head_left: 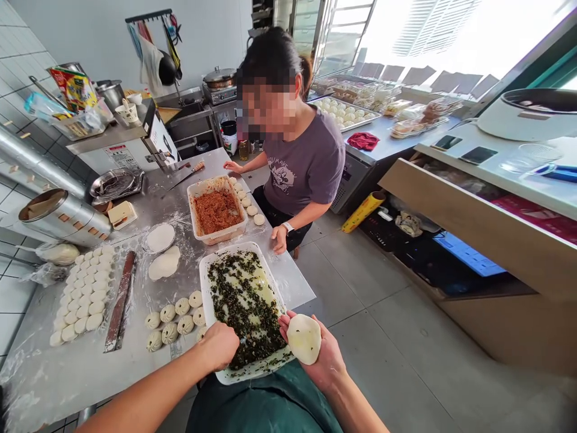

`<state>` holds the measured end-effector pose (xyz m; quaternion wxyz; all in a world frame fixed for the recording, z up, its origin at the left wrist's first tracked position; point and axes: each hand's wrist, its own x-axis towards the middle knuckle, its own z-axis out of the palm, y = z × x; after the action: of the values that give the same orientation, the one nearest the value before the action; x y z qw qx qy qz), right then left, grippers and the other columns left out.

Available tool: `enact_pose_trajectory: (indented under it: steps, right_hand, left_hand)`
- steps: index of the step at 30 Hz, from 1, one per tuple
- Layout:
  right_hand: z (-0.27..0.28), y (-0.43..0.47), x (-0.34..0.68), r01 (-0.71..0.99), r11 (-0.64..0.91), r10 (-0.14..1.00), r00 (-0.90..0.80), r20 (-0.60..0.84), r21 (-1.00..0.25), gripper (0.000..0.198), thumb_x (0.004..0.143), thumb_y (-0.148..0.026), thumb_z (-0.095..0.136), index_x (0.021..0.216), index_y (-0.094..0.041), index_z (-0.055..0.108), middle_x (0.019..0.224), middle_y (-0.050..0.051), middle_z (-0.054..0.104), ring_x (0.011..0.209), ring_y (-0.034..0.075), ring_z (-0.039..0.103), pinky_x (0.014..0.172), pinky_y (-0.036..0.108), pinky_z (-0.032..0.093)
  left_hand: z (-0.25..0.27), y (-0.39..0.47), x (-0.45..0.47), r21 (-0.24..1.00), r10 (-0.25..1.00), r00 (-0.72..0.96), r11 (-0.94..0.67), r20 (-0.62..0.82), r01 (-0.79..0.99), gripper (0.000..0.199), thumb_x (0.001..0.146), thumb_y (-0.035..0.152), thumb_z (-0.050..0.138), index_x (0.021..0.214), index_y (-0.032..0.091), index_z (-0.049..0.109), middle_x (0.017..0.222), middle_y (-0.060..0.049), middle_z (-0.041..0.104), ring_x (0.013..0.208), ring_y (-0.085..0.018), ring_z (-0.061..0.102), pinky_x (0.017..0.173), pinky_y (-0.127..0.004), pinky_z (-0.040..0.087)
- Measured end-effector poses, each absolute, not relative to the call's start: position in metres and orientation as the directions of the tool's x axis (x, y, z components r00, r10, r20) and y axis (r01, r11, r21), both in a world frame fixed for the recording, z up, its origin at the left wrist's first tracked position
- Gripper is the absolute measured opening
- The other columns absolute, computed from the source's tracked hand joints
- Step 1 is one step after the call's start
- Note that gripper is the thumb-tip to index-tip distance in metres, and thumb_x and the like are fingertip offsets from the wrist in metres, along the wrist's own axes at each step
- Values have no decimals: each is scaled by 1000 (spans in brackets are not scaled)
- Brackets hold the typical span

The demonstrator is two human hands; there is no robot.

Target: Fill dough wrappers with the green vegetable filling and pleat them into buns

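Note:
My left hand [220, 347] is closed in a fist over the near left side of a white tub [208, 300] of chopped dark green filling [241, 288]. A small shiny bit shows by its fingers, but what it grips is mostly hidden. On the upturned palm of my right hand [331, 355] lies a round, flat dough wrapper [304, 340] with a few green specks, beside the tub's right rim. Several pleated buns [169, 332] sit left of the tub, some partly behind my left hand.
A second tub [196, 210] holds reddish filling. Dough pieces [85, 294] lie in rows by a dark wooden bar [121, 300]. Flattened dough [164, 263] lies mid-table. Across the table's corner stands a person [302, 156], one hand on the edge. A cleaver [183, 177] lies farther back.

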<state>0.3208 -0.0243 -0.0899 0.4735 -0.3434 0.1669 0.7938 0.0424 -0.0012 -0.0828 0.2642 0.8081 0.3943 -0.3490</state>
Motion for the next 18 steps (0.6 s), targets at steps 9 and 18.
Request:
enact_pose_trajectory:
  steps: [9,18]
  right_hand:
    - [-72,-25,319,-868,-491,642,-302,-705,-75,37,98,-32,53,114,-5,72,108,21,79,105,31,76,100,46,62]
    - [-61,5,278,-835,-530,607,-251,-754,-148,31,99,-36,52,95,-13,71,89,14,80,83,25,75,66,34,61]
  left_hand:
    - [-49,17,32,377,465,464,-273,-754,885,34,75,26,63,101,31,83,108,-3,84,103,-25,75,93,-34,53]
    - [12,37,27,582,588,417,115,-693,805,39,89,42,56,115,22,77,101,-3,83,95,-19,75,84,-27,56]
